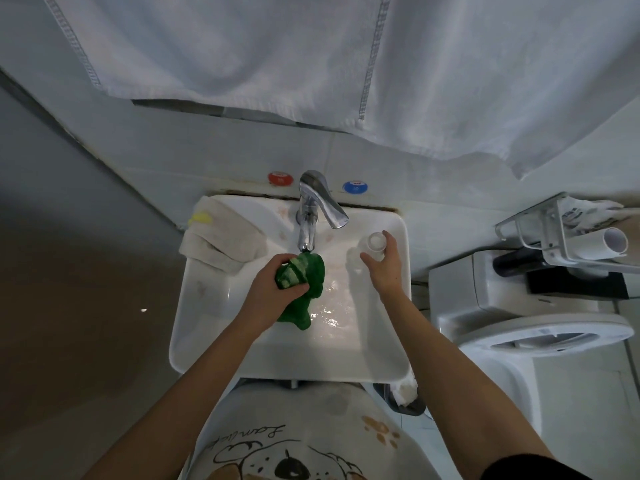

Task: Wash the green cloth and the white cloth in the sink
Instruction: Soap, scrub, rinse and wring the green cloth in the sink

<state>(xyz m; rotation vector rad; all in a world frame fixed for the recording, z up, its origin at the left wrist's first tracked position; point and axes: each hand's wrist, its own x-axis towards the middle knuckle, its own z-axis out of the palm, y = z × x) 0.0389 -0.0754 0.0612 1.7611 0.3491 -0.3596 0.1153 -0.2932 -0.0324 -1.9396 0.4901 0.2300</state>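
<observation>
White cloth (221, 239), folded in a stack, lies on the sink's (204, 341) back-left corner, untouched, a small yellow thing (200, 217) on top. Next, the left hand (273, 292) grips the bunched green cloth (304, 285) just under the tap (313, 209), over wet basin. I judge this the soaking step: turn the bundle under the spout and loosen the grip so water reaches the inner folds. Further right, the right hand (382, 268) curls round a small clear bottle (374, 245) on the sink's right side; a little detergent on the cloth would do. Whether water runs now is hard to tell, since glare hides any stream. The drain cannot be made out.
</observation>
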